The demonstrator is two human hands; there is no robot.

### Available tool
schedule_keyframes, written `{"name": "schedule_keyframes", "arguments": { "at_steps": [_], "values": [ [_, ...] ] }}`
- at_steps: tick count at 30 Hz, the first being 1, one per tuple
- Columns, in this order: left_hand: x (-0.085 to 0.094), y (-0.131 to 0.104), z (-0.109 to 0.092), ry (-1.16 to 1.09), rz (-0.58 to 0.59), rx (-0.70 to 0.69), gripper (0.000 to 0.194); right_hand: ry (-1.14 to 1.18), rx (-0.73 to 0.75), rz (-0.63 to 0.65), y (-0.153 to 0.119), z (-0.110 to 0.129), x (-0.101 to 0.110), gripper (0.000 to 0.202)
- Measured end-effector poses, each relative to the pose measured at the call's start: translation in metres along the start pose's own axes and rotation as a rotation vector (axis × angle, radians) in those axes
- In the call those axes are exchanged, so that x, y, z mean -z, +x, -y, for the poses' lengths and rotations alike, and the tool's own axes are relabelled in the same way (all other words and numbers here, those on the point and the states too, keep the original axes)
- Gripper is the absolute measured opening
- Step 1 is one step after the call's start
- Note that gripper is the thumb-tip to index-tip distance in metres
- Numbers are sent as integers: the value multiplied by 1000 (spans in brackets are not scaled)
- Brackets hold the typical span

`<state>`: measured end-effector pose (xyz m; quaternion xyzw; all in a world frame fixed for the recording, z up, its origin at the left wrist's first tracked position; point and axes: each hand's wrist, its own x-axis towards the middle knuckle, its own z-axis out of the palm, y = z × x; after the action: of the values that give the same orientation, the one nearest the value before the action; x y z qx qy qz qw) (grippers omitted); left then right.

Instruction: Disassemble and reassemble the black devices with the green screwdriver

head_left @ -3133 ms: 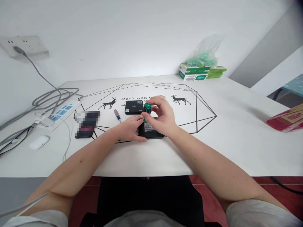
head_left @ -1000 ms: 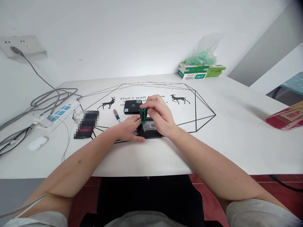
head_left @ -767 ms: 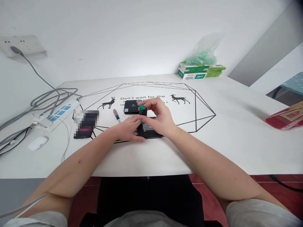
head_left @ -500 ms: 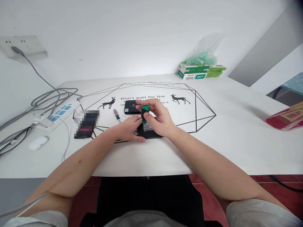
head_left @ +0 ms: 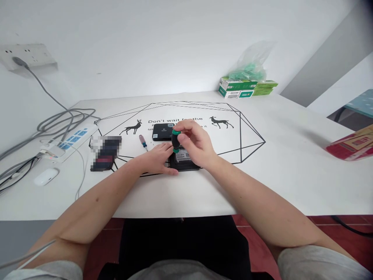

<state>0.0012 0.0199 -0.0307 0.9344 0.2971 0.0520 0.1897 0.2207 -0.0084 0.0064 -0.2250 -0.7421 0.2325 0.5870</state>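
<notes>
A black hard drive enclosure [head_left: 189, 168] lies on the desk, with a drive [head_left: 182, 155] with a white label inside it. My left hand [head_left: 157, 158] holds the enclosure's left side, fingers near its upper corner and thumb by its front edge. My right hand [head_left: 201, 146] grips a green and black screwdriver [head_left: 175, 142], which stands nearly upright over the drive's upper left part; its tip is hidden. Just behind lies a flat black cover [head_left: 161, 133] with small stickers. A second screwdriver [head_left: 142, 140] with a clear reddish-blue handle rests left of that cover.
To the left are a pixelated dark object [head_left: 106, 153], a white earphone case [head_left: 46, 176], and a power strip [head_left: 72, 142] with coiled cables [head_left: 78, 116]. Green-and-white boxes [head_left: 239, 87] under a plastic bag stand at the back wall. A red packet [head_left: 349, 146] lies far right.
The screwdriver's handle has shifted slightly left and tilted, and my right fingers have curled closer around its top. More of the drive's label shows. My left hand has stayed in place.
</notes>
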Motion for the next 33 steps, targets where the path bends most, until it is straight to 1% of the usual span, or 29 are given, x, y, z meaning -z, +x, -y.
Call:
{"name": "schedule_keyframes", "arguments": {
  "at_steps": [1, 3, 5, 10, 18, 23, 28, 33],
  "values": [
    [0, 0, 0, -2, 12, 17, 107, -1, -36, 3, 0, 1, -1, 17],
    [1, -1, -1, -13, 28, 36, 109, -3, -98, 20, -1, 3, -2, 29],
    [2, -1, -2, -22, 23, 29, 110, 9, -127, 33, -2, 4, -3, 33],
    [1, -1, -1, -9, -9, 6, 112, 38, -134, 13, -3, 4, -4, 35],
    [2, -1, -2, 6, 17, 21, 110, 101, -132, -32, -2, 4, -3, 34],
    [1, -1, -2, -4, -4, 21, 110, 111, -148, -61, -1, 4, -3, 35],
    [2, -1, -2, 2, 16, 38, 110, 127, -162, -53, -1, 3, -4, 34],
    [1, -1, 0, 0, 18, 16, 109, 113, -149, -26, -2, 3, -3, 33]
  ]
}}
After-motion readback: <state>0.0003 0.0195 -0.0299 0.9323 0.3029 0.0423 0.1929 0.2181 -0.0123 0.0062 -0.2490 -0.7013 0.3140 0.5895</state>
